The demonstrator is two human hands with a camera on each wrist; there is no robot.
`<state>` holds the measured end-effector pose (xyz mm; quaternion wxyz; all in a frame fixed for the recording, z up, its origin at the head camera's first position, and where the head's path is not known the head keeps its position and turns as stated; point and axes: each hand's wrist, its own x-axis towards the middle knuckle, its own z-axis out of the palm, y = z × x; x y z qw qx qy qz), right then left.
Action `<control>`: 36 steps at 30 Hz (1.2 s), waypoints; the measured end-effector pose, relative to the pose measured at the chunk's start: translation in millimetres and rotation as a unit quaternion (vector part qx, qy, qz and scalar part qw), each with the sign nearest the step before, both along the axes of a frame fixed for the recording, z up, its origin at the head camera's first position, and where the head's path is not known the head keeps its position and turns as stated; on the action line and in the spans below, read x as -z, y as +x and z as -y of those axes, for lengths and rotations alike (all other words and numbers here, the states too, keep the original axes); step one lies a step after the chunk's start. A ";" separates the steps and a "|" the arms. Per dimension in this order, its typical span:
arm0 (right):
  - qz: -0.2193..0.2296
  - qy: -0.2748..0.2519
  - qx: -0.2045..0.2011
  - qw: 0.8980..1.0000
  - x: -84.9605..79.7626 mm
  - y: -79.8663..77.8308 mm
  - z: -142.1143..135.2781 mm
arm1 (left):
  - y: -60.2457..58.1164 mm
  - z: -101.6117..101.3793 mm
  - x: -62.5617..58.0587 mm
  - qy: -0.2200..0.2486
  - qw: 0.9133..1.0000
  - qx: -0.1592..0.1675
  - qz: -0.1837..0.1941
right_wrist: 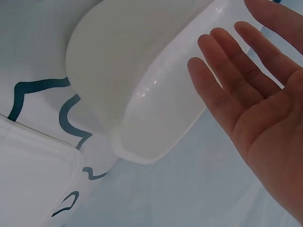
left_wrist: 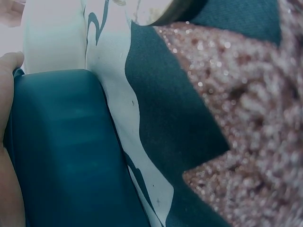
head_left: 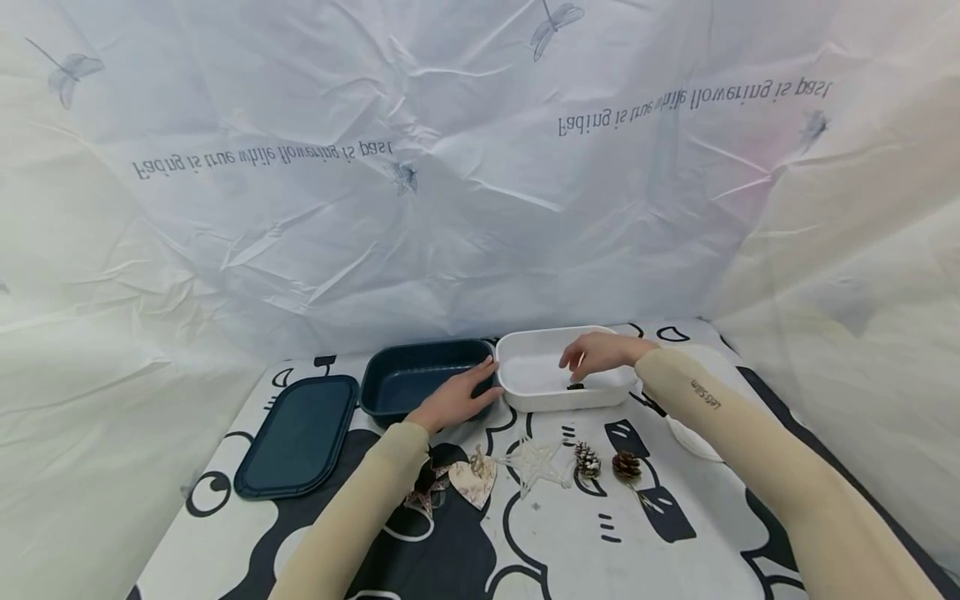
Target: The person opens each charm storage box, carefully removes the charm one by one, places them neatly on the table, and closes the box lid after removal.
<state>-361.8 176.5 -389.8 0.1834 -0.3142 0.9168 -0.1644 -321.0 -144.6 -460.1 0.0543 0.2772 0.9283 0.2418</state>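
My left hand (head_left: 457,398) rests on the right end of a dark teal container (head_left: 397,354), fingers spread over its rim. In the left wrist view, part of that hand (left_wrist: 8,94) shows along the rim at the left edge. My right hand (head_left: 600,352) is over a white container (head_left: 543,400), fingers bent slightly downward. The right wrist view shows that hand's fingers (right_wrist: 222,71) apart and loose, with nothing in them, in front of the white container (right_wrist: 156,113). Below those fingers, a small dark spot (head_left: 575,386) lies at the container's near side; its kind is unclear.
A teal lid (head_left: 300,437) lies at left; a white lid (head_left: 693,440) is partly behind my right sleeve. Nearer me lie a glittery star (head_left: 422,500), a heart ornament (head_left: 474,482), a white star (head_left: 537,463), a frosted pine cone (head_left: 587,460) and a brown pine cone (head_left: 626,465).
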 end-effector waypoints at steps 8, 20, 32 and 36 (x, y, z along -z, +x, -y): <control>0.034 0.026 0.014 0.999 11.6 -1.0 4.7 | 0.6 0.7 0.3 -0.001 1.000 0.004 -0.001; 0.079 0.032 0.028 0.996 17.0 -3.4 5.2 | -2.9 -2.1 1.2 -0.001 1.000 0.006 0.002; 0.087 0.032 0.029 0.995 20.2 -5.6 6.6 | -3.9 -1.1 1.4 -0.005 1.000 -0.004 0.006; 0.081 0.026 0.022 0.996 19.9 -5.0 4.5 | -4.6 -1.1 2.6 -0.003 1.000 -0.004 0.004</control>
